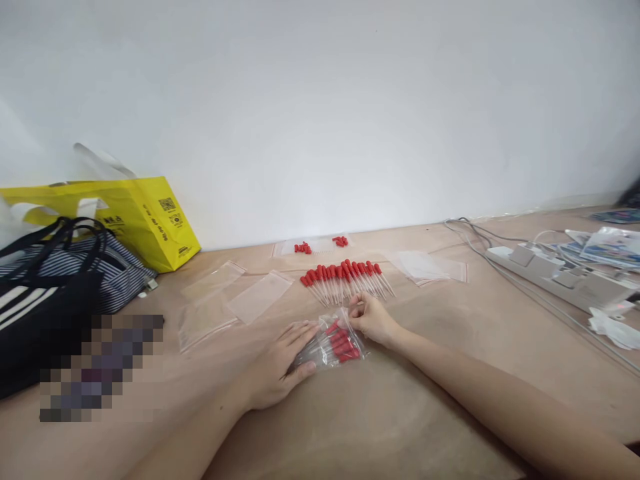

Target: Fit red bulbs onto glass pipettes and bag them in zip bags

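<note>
A clear plastic bag (pixel 327 350) with several red-capped droppers inside lies on the brown table. My left hand (pixel 283 363) rests on the bag's left end, fingers stretched out and thumb apart. At the bag's upper right corner, my right hand (pixel 370 320) pinches the edge between closed fingers. Just beyond the bag, a row of loose red-capped droppers (pixel 345 280) lies fanned out, their clear tips pointing toward me.
Flat clear bags (pixel 260 297) lie to the left, more bags (pixel 423 265) to the right. Small red caps (pixel 303 247) sit near the wall. A yellow bag (pixel 160 227) and dark bag (pixel 50 300) stand left; a power strip (pixel 560 277) with cables lies right.
</note>
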`<state>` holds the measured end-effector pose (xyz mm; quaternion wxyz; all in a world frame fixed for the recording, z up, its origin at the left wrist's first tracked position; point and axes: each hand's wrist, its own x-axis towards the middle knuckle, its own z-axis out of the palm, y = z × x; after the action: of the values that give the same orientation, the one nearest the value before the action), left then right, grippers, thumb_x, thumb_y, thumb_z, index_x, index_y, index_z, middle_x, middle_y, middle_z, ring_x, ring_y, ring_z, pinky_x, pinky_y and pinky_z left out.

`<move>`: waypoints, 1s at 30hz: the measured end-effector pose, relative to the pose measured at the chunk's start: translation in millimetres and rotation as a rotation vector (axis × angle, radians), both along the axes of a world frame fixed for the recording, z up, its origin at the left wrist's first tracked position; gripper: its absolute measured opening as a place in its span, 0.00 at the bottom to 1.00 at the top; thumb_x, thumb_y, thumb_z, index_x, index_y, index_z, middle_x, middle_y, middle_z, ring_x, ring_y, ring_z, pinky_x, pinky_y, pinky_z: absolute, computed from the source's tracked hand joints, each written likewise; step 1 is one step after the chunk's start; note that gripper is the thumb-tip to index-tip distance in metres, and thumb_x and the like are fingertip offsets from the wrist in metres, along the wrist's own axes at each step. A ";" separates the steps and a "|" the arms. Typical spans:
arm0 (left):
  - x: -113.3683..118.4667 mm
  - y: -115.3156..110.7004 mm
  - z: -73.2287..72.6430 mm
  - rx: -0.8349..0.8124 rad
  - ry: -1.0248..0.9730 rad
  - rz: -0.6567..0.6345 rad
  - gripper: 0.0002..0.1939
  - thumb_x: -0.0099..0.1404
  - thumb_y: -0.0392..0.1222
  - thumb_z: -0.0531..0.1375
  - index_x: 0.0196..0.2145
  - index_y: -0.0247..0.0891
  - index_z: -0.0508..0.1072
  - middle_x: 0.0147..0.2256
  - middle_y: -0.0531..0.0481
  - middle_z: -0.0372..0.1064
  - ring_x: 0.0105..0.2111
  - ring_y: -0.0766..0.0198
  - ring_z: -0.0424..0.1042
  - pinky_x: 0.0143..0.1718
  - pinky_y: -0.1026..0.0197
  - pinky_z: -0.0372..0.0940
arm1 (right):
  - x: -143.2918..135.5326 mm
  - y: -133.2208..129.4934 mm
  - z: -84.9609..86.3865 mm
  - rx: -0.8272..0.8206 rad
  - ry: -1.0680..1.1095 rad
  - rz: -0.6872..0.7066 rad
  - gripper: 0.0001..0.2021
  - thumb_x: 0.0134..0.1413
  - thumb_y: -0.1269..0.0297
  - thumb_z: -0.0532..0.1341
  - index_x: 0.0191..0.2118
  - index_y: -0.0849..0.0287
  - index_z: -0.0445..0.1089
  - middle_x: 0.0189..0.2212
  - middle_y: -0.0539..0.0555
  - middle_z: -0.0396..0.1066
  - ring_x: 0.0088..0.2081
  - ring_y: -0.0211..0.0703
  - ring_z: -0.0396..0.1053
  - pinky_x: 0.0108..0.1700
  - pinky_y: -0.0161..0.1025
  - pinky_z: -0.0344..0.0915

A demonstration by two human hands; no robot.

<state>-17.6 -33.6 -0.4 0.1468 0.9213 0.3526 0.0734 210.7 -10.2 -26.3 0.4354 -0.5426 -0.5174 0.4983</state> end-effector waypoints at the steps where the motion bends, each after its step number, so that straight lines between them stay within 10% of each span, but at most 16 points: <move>1: -2.9 2.1 0.5 0.006 -0.001 -0.007 0.26 0.64 0.49 0.47 0.58 0.41 0.49 0.58 0.48 0.48 0.58 0.57 0.46 0.57 0.48 0.47 | 2.2 -0.8 -0.2 -0.016 -0.029 0.045 0.19 0.35 0.70 0.64 0.34 0.58 0.55 0.14 0.39 0.59 0.13 0.27 0.52 0.14 0.27 0.48; 5: -16.2 14.0 1.9 0.039 0.010 0.023 0.21 0.64 0.45 0.47 0.55 0.44 0.56 0.57 0.49 0.51 0.57 0.57 0.49 0.56 0.49 0.49 | 16.2 -8.1 3.5 0.034 -0.172 0.344 0.19 0.41 0.71 0.58 0.42 0.59 0.55 0.18 0.42 0.61 0.15 0.29 0.54 0.16 0.28 0.51; 12: -24.4 21.5 -1.3 0.058 -0.025 0.089 0.21 0.65 0.45 0.47 0.55 0.41 0.56 0.57 0.47 0.51 0.56 0.60 0.52 0.55 0.51 0.51 | 22.2 -24.4 8.0 0.683 -0.569 0.436 0.25 0.34 0.58 0.67 0.43 0.56 0.65 0.41 0.55 0.60 0.38 0.41 0.63 0.38 0.38 0.61; 22: -16.0 13.4 0.5 -0.026 -0.071 0.092 0.22 0.63 0.47 0.49 0.54 0.42 0.58 0.56 0.49 0.54 0.55 0.60 0.54 0.55 0.53 0.52 | 3.6 -32.7 5.6 0.814 -0.846 0.428 0.29 0.31 0.43 0.62 0.41 0.56 0.66 0.39 0.53 0.64 0.34 0.41 0.66 0.32 0.36 0.60; 30: -16.6 16.3 -0.1 -0.005 -0.076 0.077 0.21 0.63 0.47 0.50 0.54 0.44 0.58 0.56 0.49 0.53 0.56 0.59 0.53 0.55 0.52 0.52 | -5.4 -40.2 5.3 0.786 -0.810 0.359 0.19 0.40 0.54 0.61 0.39 0.57 0.66 0.37 0.53 0.65 0.34 0.40 0.66 0.32 0.35 0.60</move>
<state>-34.2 -17.3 -0.5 0.1593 0.9033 0.3820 0.1129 205.3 -50.4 -21.0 0.2803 -0.3917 -0.8719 0.0884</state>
